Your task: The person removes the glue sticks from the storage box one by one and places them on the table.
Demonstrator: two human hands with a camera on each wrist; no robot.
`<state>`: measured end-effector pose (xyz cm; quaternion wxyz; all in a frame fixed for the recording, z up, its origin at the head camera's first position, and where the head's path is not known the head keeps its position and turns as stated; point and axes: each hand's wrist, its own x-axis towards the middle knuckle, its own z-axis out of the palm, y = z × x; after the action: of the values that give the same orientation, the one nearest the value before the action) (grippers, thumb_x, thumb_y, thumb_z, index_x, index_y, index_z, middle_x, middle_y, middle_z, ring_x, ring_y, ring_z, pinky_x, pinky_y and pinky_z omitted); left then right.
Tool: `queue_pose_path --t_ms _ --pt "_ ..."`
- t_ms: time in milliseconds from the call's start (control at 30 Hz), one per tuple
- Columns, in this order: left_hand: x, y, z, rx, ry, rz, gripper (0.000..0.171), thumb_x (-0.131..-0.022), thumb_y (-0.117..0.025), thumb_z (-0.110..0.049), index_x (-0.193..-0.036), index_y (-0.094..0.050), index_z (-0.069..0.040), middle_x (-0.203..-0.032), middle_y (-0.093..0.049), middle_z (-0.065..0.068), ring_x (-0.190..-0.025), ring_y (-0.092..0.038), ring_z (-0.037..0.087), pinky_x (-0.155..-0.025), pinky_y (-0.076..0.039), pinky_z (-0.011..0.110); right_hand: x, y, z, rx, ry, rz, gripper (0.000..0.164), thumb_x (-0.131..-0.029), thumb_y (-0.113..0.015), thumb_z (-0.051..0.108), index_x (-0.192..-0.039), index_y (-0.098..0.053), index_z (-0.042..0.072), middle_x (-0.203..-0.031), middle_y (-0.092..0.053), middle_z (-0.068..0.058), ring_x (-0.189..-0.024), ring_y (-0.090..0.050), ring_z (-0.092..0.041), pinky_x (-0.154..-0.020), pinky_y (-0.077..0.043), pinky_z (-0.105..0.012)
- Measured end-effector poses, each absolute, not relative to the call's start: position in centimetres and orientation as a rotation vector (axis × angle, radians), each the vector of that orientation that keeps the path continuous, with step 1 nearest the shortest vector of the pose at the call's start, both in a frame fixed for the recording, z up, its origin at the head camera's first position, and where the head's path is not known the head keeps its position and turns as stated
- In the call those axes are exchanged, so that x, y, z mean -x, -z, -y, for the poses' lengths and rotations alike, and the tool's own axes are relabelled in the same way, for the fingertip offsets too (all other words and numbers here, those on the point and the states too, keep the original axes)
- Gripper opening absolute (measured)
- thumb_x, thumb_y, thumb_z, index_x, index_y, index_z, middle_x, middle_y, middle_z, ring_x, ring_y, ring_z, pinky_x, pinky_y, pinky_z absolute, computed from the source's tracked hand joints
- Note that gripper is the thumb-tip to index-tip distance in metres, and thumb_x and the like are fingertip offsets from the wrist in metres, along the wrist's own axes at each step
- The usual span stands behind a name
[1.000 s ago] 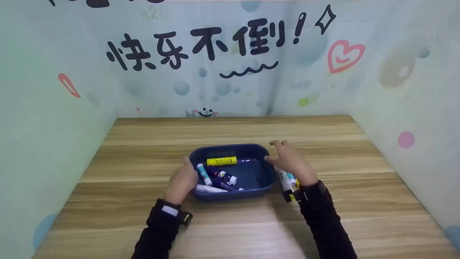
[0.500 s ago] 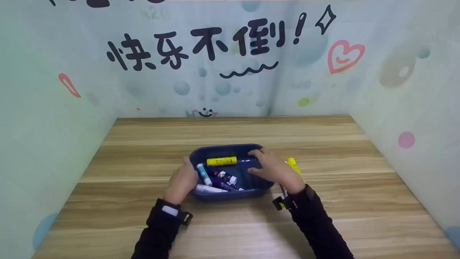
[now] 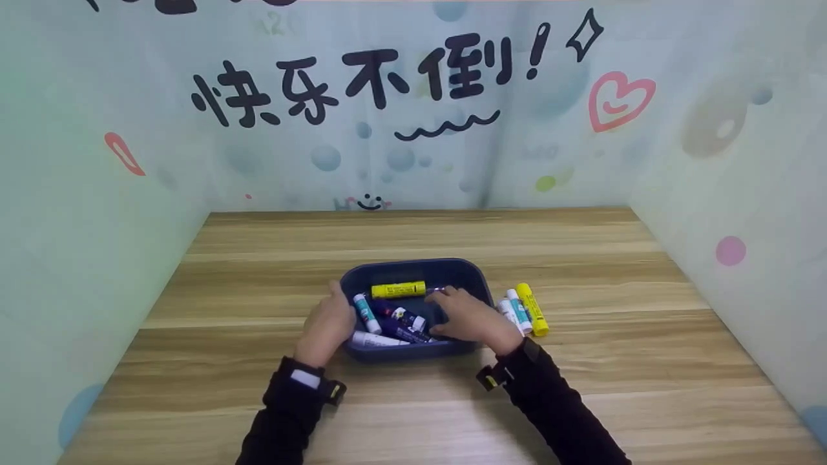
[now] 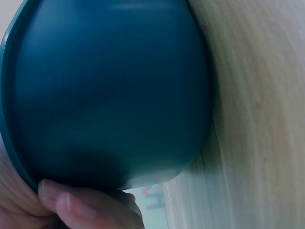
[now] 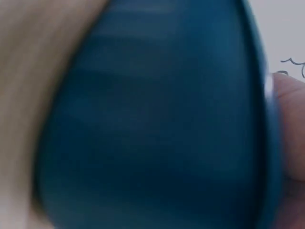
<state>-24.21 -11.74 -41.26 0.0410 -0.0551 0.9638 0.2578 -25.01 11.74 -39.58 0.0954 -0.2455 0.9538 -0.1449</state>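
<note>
A dark blue plastic basin [image 3: 483,278] stands on the table. My left hand [image 3: 328,324] grips its left rim, the fingers curled against the outer wall in the left wrist view. Inside lie a yellow glue stick [image 3: 398,289], a teal-and-white glue stick [image 3: 367,314], two purple sticks, one of them with a white cap [image 3: 418,323], and a white tube [image 3: 378,340]. My right hand [image 3: 475,316] reaches in over the right rim, fingers spread and bent, with the fingertips near the purple sticks. Nothing shows between them. The right wrist view is filled by the basin's blurred outer wall [image 5: 152,114].
Just right of the basin, a yellow glue stick [image 3: 532,310], a teal-and-white one [image 3: 519,311] and a white one [image 3: 508,315] lie side by side on the wooden table [image 3: 646,361]. Printed cloth walls [image 3: 413,168] enclose the table at the back and sides.
My right hand has moved left, from beside the right rim to inside the basin, uncovering the sticks on the table. The left hand and basin have stayed in place.
</note>
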Motion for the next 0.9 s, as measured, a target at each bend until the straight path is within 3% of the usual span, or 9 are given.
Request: queue_pose_path --t_ms 233,500,900 --pt "24.2 41.2 11.8 0.167 -0.792 -2.934 0.052 -0.093 -0.042 -0.013 -0.136 -0.020 0.007 -0.093 -0.062 0.026 -0.074 -0.059 0.030 -0.061 -0.047 0.041 25.8 41.1 -11.8 0.845 0.534 -2.770 0.040 -0.083 -0.068 0.019 -0.119 -0.058 0.006 -0.118 -0.059 -0.013 -0.113 -0.052 -0.030 -0.097 -0.041 -0.044" --pt "24.2 41.3 11.8 0.160 -0.811 -2.948 0.048 -0.092 -0.042 -0.013 -0.132 -0.023 0.006 -0.091 -0.062 0.026 -0.075 -0.059 0.032 -0.061 -0.046 0.042 26.5 41.8 -11.8 0.949 0.693 -2.680 0.025 -0.087 -0.063 0.019 -0.107 -0.062 0.004 -0.089 -0.064 -0.006 -0.079 -0.057 -0.016 -0.073 -0.048 -0.032" --pt "24.1 41.3 11.8 0.155 -0.799 -2.970 0.044 -0.092 -0.041 -0.012 -0.129 -0.025 0.006 -0.090 -0.062 0.026 -0.077 -0.060 0.035 -0.060 -0.046 0.043 26.3 41.7 -11.6 0.937 0.683 -2.703 0.022 -0.089 -0.062 0.021 -0.101 -0.066 0.004 -0.089 -0.068 -0.006 -0.075 -0.058 -0.012 -0.071 -0.049 -0.030"
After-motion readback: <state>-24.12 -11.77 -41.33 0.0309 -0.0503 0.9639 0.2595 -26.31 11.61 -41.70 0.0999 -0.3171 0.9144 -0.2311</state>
